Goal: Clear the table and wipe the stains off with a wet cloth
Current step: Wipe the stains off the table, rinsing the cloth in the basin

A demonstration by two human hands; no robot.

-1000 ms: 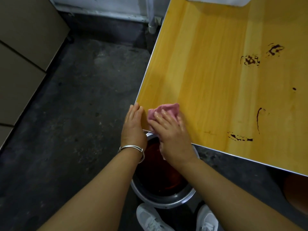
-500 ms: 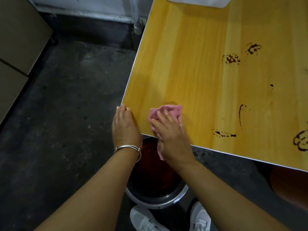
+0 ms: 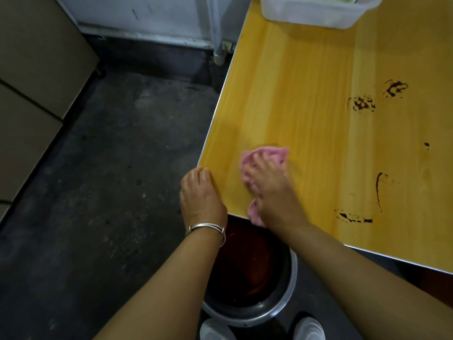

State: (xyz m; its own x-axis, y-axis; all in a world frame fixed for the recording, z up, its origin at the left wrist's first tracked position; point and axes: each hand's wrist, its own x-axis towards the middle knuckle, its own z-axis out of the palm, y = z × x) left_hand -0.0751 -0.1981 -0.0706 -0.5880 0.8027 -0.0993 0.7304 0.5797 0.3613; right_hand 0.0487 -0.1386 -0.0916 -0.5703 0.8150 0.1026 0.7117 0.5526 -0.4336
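Pink cloth [image 3: 267,155]: slid inward from table [image 3: 306,106] corner under flat, pressing right hand [image 3: 272,192]; left hand [image 3: 201,197] straight-fingered at corner; stains [image 3: 361,104] unreached.

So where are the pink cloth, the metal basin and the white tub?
pink cloth [image 3: 272,154]: head view, its bunched far end.
metal basin [image 3: 257,317]: head view, its near rim.
white tub [image 3: 306,14]: head view, its front wall.
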